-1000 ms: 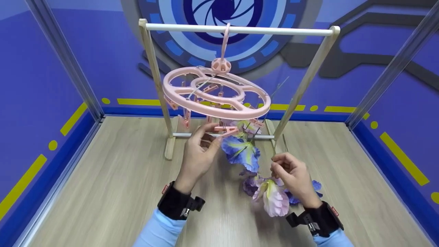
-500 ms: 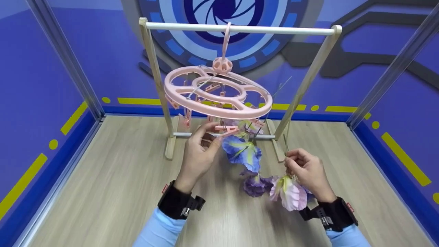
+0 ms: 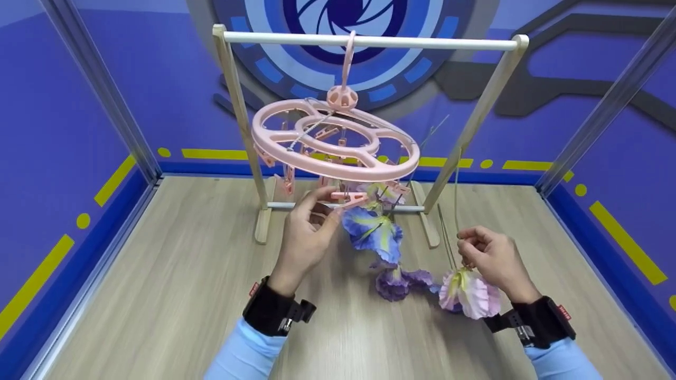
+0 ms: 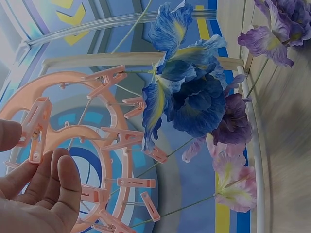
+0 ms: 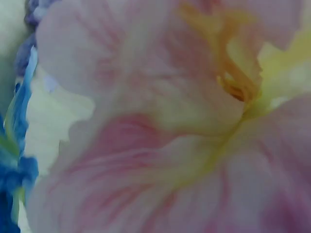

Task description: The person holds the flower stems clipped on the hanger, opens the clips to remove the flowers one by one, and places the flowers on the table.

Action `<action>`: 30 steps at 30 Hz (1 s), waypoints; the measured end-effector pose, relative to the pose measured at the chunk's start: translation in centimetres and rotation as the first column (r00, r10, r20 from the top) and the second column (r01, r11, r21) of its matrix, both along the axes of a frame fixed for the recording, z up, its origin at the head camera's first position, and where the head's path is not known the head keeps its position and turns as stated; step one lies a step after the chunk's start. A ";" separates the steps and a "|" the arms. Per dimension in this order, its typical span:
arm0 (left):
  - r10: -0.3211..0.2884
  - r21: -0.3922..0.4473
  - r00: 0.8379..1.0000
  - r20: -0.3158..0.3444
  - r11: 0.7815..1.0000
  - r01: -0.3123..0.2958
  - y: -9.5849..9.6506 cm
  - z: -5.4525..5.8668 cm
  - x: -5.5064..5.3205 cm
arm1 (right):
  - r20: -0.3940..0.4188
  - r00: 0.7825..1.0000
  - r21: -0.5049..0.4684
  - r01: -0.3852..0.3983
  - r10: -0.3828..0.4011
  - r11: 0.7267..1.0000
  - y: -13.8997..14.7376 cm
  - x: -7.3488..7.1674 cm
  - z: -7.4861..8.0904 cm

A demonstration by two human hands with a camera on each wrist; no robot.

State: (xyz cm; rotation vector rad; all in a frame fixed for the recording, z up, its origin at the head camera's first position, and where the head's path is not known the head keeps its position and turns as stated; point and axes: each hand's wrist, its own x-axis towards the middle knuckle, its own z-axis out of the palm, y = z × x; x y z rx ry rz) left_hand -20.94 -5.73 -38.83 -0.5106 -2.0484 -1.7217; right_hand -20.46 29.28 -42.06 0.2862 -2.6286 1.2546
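Note:
A round pink clip hanger [image 3: 338, 172] hangs from a wooden rack. My left hand [image 3: 305, 235] pinches one of its pink clothespins [image 3: 350, 199] between thumb and fingers; the left wrist view shows this clothespin [image 4: 38, 127] close up. My right hand [image 3: 494, 259] holds a pink-and-white artificial flower [image 3: 470, 296] by its stem, with the bloom downward and the stem pointing up. Its petals [image 5: 131, 179] fill most of the right wrist view. Beside the left hand, a blue artificial flower [image 3: 376, 235] hangs from the hanger, its stem in another clip [image 4: 108, 81].
The rack's top bar [image 3: 422, 43] and side posts [image 3: 472, 121] frame the hanger. Behind the blue flower hangs a pale pink flower [image 4: 235, 187]. On the wooden table lies a purple flower [image 3: 393, 285], with thin stems [image 3: 446, 237] to the right.
My right hand has moved to the right, away from the hanger, carrying the pink-and-white flower with it. My left hand has stayed on the clothespin.

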 end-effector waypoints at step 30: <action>0.009 -0.015 1.000 0.010 1.000 -0.009 0.0 0.1 0.2 | 0.191 0.980 0.297 -0.010 -0.049 0.955 8.6 -3.4 -1.6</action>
